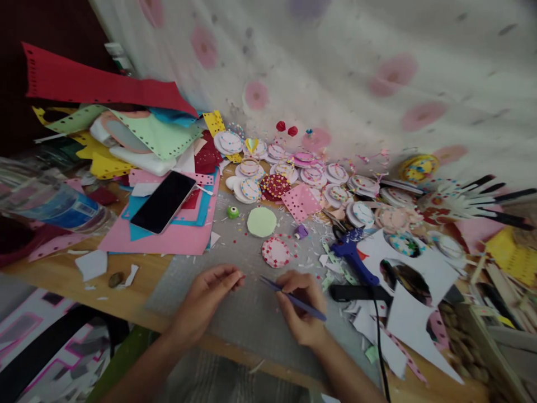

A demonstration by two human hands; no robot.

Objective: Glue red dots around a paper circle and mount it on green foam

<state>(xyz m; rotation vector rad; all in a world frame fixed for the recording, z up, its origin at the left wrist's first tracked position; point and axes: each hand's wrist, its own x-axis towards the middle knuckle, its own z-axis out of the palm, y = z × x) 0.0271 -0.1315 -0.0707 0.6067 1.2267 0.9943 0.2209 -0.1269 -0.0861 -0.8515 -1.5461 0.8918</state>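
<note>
My right hand (302,305) is closed on a thin blue-purple tool (289,298), held like a pen, its tip pointing left over the grey cutting mat (247,319). My left hand (210,294) rests on the mat beside that tip, fingers pressed together in a pinch; what they hold is too small to make out. Just beyond the hands lie a red-and-white dotted paper disc (276,252) and a plain pale green disc (261,221).
A black phone (163,201) lies on pink paper at left. Several decorated paper discs (310,173) crowd the back. A blue glue gun (352,254) and black cord lie at right, beside cut white paper (415,296). Coloured sheets are piled at back left. A plastic bottle (62,207) lies far left.
</note>
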